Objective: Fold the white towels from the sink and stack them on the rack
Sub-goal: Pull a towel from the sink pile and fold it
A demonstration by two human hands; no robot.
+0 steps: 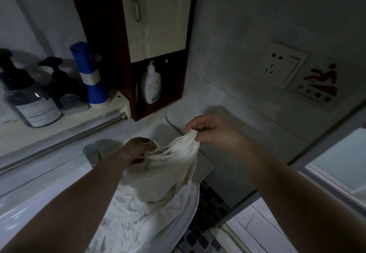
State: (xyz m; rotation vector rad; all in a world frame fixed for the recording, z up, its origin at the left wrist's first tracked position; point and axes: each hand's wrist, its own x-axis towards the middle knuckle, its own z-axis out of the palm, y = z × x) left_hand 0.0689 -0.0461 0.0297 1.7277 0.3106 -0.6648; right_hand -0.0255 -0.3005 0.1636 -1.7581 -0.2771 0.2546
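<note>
Two hands are up over the sink (23,211), and between them hangs one white towel (172,165), lifted clear but with its lower end draping down onto the heap below. The right hand (208,129) pinches a bunched corner of it between thumb and fingertips. The left hand (136,149) has its fingers curled round the towel's top edge a little lower and to the left.

Under them the basin is filled with a pile of white towels (138,217), crumpled together so that I cannot count them. One chrome tap (92,153) stands at the back of the sink, just behind the left wrist.

On the shelf (49,125) above sit three bottles: two dark pump bottles (29,98) (65,90) side by side, and one blue bottle with a white band (89,74) to their right. A single metal rail (65,141) runs along beneath the shelf.

The dark wooden cabinet (111,44) has one hook (136,9) on its pale door and one white pump bottle (151,83) in the open niche below. On the tiled wall to the right are one socket (283,66) and one red warning sticker (318,82) beside it.
</note>
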